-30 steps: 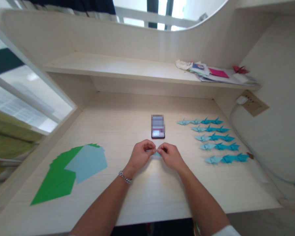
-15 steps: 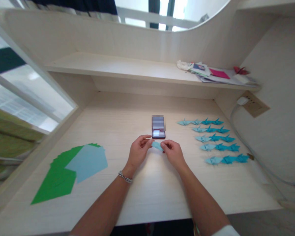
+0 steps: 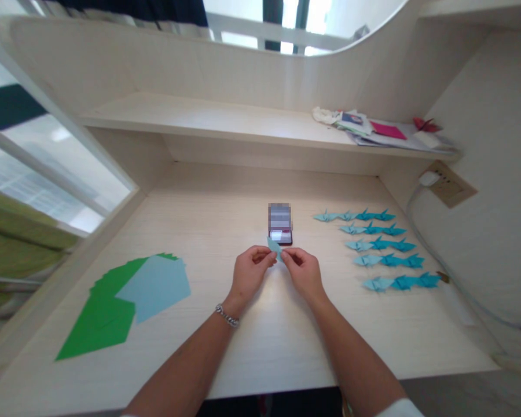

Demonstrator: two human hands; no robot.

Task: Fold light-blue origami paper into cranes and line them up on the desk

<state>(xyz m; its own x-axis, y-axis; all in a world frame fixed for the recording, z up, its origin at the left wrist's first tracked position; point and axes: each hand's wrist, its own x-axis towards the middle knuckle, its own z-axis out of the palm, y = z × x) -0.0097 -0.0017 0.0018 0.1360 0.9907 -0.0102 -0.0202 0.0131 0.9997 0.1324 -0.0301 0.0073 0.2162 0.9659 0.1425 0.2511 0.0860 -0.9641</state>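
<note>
Between my hands is a small folded piece of light blue paper (image 3: 274, 245), its pointed end tilted up and away toward the phone. My left hand (image 3: 252, 267) pinches its lower left side between thumb and fingers. From the right, my right hand (image 3: 303, 268) pinches the same paper, and the two thumbs almost meet. The fingertips hide its lower part. Just beyond it a phone (image 3: 280, 223) lies on the desk, its screen lit and partly pixelated. To the right, several rows of folded blue paper cranes (image 3: 388, 260) run from pale to deeper blue.
Flat green paper sheets (image 3: 96, 318) and light blue sheets (image 3: 160, 286) lie fanned out on the desk (image 3: 226, 197) at the left. A shelf (image 3: 226, 119) crosses behind, holding papers and a red folded piece. A white cable (image 3: 455, 284) hangs from the wall socket at the right.
The folded paper has turned from lying nearly level to pointing up and away. My left hand has shifted slightly right and nearer me, bringing the fingertips of both hands closer together.
</note>
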